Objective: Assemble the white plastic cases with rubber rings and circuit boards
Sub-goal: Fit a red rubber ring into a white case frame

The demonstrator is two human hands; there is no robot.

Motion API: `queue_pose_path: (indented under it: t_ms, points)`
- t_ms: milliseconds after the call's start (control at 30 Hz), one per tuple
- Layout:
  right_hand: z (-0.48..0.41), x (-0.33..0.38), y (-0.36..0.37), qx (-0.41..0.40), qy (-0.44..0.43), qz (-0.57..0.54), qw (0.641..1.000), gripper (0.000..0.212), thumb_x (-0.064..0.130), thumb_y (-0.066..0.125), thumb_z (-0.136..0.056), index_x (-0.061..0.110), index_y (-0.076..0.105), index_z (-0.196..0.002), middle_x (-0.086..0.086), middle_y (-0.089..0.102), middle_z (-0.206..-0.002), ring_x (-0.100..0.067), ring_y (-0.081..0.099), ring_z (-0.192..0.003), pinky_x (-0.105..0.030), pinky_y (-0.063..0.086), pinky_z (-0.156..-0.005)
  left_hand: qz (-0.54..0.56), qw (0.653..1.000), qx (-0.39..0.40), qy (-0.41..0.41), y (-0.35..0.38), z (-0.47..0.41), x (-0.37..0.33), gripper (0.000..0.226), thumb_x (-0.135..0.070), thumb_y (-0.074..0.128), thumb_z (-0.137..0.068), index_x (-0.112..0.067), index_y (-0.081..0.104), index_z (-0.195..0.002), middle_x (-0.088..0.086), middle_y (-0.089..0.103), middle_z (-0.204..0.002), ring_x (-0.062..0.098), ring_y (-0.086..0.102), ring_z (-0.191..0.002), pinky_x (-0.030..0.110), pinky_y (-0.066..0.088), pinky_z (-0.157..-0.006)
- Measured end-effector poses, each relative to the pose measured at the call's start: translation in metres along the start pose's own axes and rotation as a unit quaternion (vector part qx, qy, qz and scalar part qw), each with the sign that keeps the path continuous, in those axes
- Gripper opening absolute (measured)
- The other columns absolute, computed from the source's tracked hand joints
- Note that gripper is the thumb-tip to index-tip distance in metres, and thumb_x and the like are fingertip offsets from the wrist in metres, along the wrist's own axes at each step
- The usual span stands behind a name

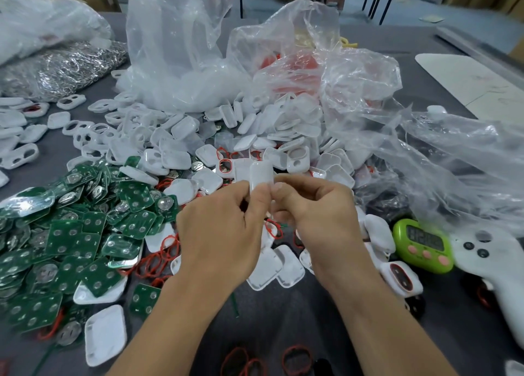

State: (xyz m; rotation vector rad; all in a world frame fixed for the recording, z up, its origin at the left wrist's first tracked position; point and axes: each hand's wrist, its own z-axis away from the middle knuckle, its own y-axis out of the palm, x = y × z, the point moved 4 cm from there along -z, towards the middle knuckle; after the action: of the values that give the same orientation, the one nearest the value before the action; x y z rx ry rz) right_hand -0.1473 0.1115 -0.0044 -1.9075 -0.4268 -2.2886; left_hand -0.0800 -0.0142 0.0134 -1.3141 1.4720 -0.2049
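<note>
Both hands meet above the middle of the grey counter point(283, 313); the left hand point(218, 228) and the right hand point(317, 214) each pinch one white case point(260, 174) between thumb and fingertips, holding it up on edge over the heap of white cases point(255, 137); green circuit boards point(73, 233) lie piled to the left; red rubber rings point(158, 259) are scattered among them and near the wrists; crumpled clear bags point(363, 92) sit behind the heap; a green timer point(422, 245) rests at right, beside a white controller point(493, 262).
</note>
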Motion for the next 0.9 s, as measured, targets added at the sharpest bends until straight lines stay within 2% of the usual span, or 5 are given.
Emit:
queue_pose_path:
  t_ms: [167,300,467,633,900]
  points:
    - [0.007,0.003,0.015,0.062,-0.061,0.038,0.995,0.014,0.022,0.072,-0.083,0.023,0.081,-0.095,0.000,0.080,-0.089,-0.013,0.076,-0.087,-0.029,0.061,-0.076,-0.092,0.993,-0.005,0.079,0.002,0.002,-0.005,0.036,-0.051,0.054,-0.082,-0.024,0.064,-0.062,-0.005,0.056,-0.048,0.026,0.056,-0.048,0.024,0.022,-0.050]
    - [0.004,0.005,0.010,0.053,-0.018,-0.020,0.998,0.023,0.004,0.061,-0.098,0.014,0.079,-0.089,-0.007,0.073,-0.072,-0.016,0.068,-0.060,-0.030,0.056,-0.056,0.127,0.991,0.027,-0.011,0.004,-0.002,0.002,0.029,-0.046,0.073,-0.068,-0.024,0.055,-0.064,-0.008,0.053,-0.051,0.006,0.048,-0.048,0.025,0.035,-0.049]
    - [-0.003,0.008,0.000,0.057,0.045,-0.064,0.995,0.026,-0.002,0.058,-0.098,0.010,0.080,-0.091,-0.012,0.079,-0.092,-0.021,0.076,-0.077,-0.028,0.062,-0.064,0.347,0.931,0.064,-0.092,0.008,-0.008,0.007,0.014,-0.034,0.070,-0.075,-0.032,0.068,-0.089,-0.006,0.056,-0.059,0.008,0.050,-0.056,0.020,0.041,-0.053]
    - [0.001,0.003,0.000,0.034,0.075,-0.078,0.994,0.025,-0.008,0.059,-0.092,0.002,0.080,-0.085,-0.022,0.077,-0.089,-0.040,0.076,-0.084,-0.046,0.065,-0.072,0.377,0.920,0.064,-0.085,0.013,-0.008,0.001,0.021,-0.029,0.071,-0.079,-0.046,0.080,-0.088,0.019,0.054,-0.067,0.013,0.047,-0.059,0.032,0.044,-0.059]
    - [-0.004,0.004,0.004,0.138,0.053,-0.060,0.987,0.035,-0.009,0.057,-0.093,0.013,0.083,-0.084,-0.007,0.077,-0.082,-0.011,0.071,-0.067,-0.033,0.063,-0.071,0.444,0.881,0.061,-0.150,0.015,-0.011,0.005,0.012,-0.026,0.078,-0.072,-0.032,0.084,-0.082,0.016,0.057,-0.064,0.019,0.049,-0.062,0.034,0.044,-0.060]
